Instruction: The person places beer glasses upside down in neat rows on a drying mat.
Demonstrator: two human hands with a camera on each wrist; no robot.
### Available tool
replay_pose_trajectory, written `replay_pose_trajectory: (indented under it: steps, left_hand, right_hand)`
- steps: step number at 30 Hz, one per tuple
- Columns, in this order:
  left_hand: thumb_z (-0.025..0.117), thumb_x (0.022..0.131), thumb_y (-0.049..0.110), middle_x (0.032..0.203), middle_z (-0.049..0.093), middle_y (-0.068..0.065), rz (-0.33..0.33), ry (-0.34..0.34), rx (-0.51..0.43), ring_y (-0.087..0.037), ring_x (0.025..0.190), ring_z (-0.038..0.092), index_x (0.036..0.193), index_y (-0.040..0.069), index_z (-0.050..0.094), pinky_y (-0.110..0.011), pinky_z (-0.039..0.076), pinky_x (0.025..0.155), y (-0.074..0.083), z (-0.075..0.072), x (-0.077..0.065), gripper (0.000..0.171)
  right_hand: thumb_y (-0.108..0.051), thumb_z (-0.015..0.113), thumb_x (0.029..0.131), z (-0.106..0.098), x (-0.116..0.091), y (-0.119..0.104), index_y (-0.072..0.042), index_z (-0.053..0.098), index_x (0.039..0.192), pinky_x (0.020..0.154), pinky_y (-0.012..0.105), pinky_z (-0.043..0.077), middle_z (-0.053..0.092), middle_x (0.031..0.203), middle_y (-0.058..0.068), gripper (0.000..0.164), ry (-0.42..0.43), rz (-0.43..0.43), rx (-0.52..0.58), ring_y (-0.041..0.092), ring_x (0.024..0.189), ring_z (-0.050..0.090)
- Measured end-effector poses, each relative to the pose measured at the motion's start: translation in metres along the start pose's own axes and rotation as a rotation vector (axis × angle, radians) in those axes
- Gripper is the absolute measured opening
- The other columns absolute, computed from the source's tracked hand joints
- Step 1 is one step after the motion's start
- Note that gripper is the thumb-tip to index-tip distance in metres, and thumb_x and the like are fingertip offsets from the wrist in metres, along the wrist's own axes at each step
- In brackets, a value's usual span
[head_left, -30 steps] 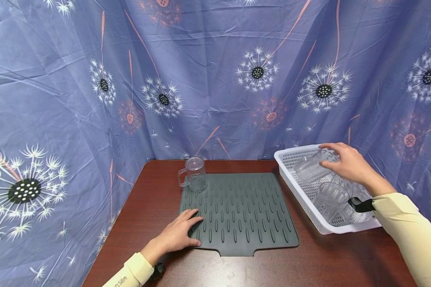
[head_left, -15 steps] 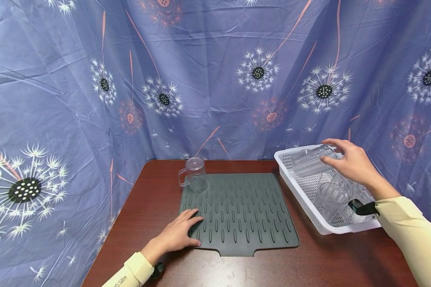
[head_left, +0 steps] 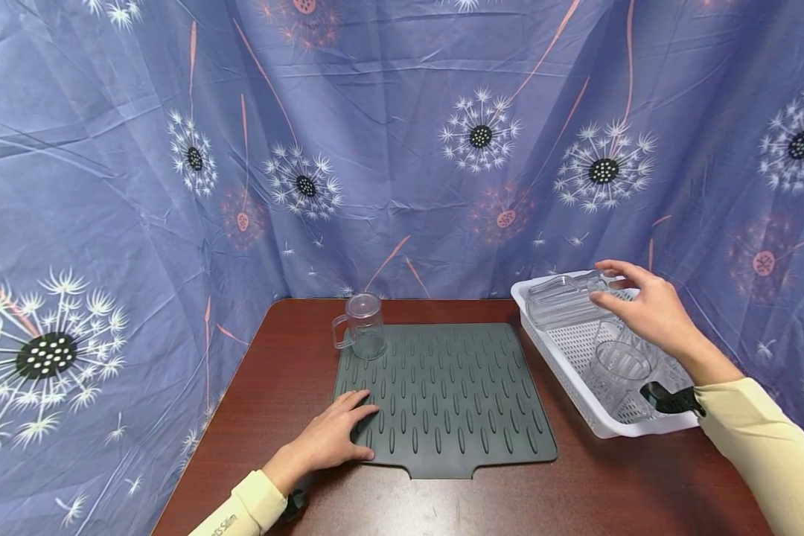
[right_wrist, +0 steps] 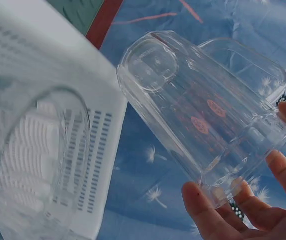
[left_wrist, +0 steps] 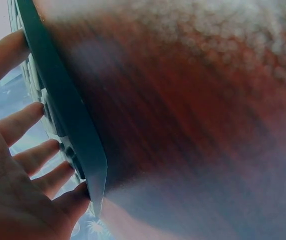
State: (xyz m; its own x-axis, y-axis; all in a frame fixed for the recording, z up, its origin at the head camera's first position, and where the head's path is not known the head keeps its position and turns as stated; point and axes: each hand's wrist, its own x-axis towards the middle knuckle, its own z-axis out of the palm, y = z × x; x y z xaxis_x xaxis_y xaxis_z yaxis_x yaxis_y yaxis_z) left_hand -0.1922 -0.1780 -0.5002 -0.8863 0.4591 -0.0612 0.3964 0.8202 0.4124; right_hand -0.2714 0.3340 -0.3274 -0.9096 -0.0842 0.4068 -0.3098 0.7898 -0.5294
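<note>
Done, seemingly: clear mug [head_left: 367, 327] at far-left corner of mat [head_left: 452, 394]; underway: second mug [head_left: 557, 304], pinched in right hand [head_left: 655, 304], above far-left corner of basket [head_left: 557, 366]; remaining: glassware [head_left: 615, 366] inside; left hand [head_left: 331, 433], fingers spread, near-left mat corner.

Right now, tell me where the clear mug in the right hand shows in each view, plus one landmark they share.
Head: right of centre, the clear mug overlaps the far end of the white basket.
Left wrist: not in it.
Right wrist: right of centre, base toward upper left.
Shared landmark: blue dandelion-print curtain.
</note>
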Motion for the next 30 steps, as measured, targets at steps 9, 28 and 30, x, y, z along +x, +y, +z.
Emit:
replay_pose_trajectory:
  steps: [9,28,30]
  left_hand:
    - [0.084,0.079,0.041,0.161,0.036,-0.012,-0.003,-0.006,-0.01,-0.041,0.149,0.029,0.144,0.017,0.057,-0.065,0.042,0.102,-0.001,0.0,0.0,0.074]
    - [0.085,0.079,0.04,0.161,0.035,-0.012,-0.003,-0.009,-0.013,-0.041,0.149,0.029,0.143,0.016,0.057,-0.065,0.043,0.101,0.0,-0.001,0.0,0.074]
    - [0.085,0.079,0.04,0.161,0.035,-0.012,-0.006,-0.011,-0.013,-0.04,0.149,0.029,0.143,0.017,0.057,-0.065,0.044,0.1,0.0,-0.001,0.001,0.074]
  right_hand:
    - [-0.027,0.074,0.093,0.013,-0.009,-0.011,-0.014,0.059,0.139,0.073,0.015,0.041,0.063,0.128,0.018,0.05,0.01,0.023,0.11,0.028,0.11,0.059]
    - [-0.014,0.069,0.096,0.042,-0.021,-0.022,-0.003,0.054,0.141,0.074,0.016,0.056,0.058,0.126,0.009,0.049,0.005,0.052,0.39,-0.005,0.1,0.059]
    - [-0.013,0.069,0.096,0.045,-0.023,-0.023,-0.001,0.053,0.142,0.075,0.018,0.057,0.057,0.125,0.007,0.05,-0.002,0.062,0.429,-0.005,0.101,0.059]
